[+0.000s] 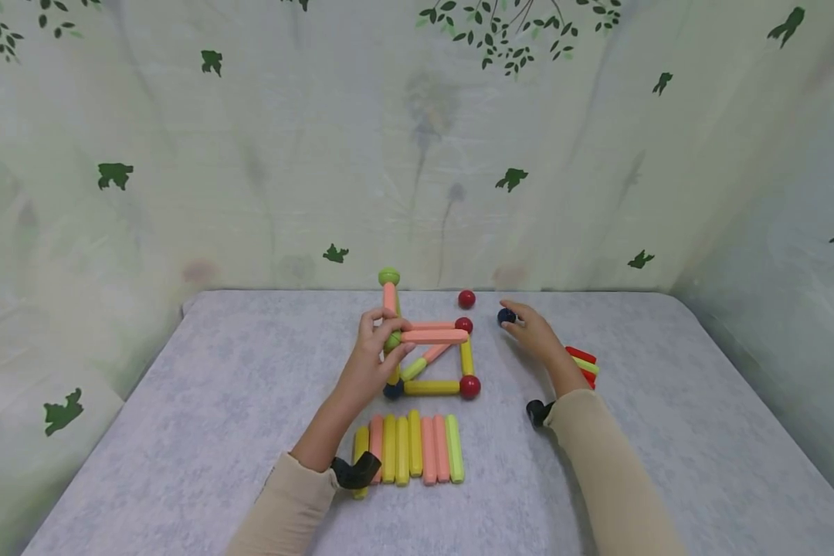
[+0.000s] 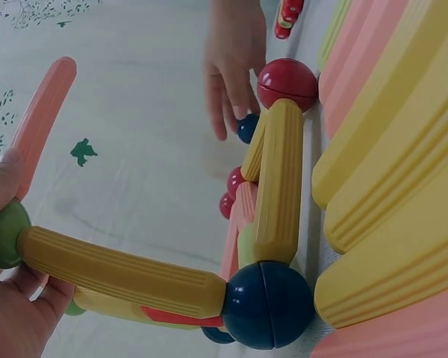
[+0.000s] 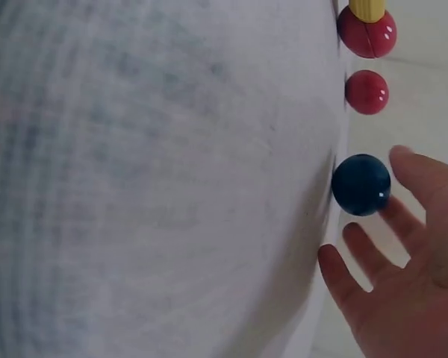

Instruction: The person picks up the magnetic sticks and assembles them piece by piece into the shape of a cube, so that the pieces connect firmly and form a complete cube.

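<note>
Right hand: the right hand (image 1: 538,333) lies on the table (image 1: 181,432) with fingers spread and nearly straight, gripping nothing.
Blue ball: the dark blue ball (image 1: 506,315) sits on the table at the right hand's fingertips (image 3: 411,160); the right wrist view shows it just beside them, with the fingers fanned out around it, and contact cannot be told.
Left hand: the left hand (image 1: 375,359) has fingers curled round the green ball (image 2: 6,235) at a corner of the frame of sticks and balls (image 1: 434,359), with a pink stick (image 1: 434,336) at its fingertips.
Frame: it stands on the table between the two hands.
Loose red ball: a red ball (image 1: 466,298) lies near the blue one, apart from it.
Spare sticks: a row of sticks (image 1: 410,448) lies in front of the frame; a few more sticks (image 1: 584,364) lie behind the right wrist.
</note>
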A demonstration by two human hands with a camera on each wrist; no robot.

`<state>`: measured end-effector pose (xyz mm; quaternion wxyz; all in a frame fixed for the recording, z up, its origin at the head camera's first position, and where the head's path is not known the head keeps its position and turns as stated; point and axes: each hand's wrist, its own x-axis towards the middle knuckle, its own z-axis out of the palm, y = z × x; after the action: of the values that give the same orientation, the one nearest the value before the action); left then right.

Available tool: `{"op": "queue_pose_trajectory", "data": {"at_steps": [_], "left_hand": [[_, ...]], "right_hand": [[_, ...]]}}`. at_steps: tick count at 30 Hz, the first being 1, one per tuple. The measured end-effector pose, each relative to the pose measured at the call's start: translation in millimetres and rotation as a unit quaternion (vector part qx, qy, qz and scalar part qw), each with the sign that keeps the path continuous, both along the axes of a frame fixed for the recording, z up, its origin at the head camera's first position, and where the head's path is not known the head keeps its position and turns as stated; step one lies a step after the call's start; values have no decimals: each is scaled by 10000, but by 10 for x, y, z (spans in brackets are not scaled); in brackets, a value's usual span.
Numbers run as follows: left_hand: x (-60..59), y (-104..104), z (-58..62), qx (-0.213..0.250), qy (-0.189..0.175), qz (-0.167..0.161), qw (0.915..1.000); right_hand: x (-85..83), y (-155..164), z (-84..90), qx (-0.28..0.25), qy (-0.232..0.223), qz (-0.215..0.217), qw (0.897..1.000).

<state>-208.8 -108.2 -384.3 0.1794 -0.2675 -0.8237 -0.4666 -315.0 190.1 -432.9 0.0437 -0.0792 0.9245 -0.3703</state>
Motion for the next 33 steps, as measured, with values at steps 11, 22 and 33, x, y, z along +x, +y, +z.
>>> {"op": "queue_pose_trajectory", "data": {"at_steps": [11, 22, 33], "left_hand": [[3, -15, -14, -38, 21, 20, 10000], [12, -15, 0, -141, 93, 69, 9998], [9, -9, -13, -153, 68, 86, 9998]], "right_hand": [[99, -42, 40, -408, -205, -516, 9976], [826, -287, 446, -2673, 644, 494, 9602], [1096, -419, 600, -2888, 846, 1106, 9472]]}}
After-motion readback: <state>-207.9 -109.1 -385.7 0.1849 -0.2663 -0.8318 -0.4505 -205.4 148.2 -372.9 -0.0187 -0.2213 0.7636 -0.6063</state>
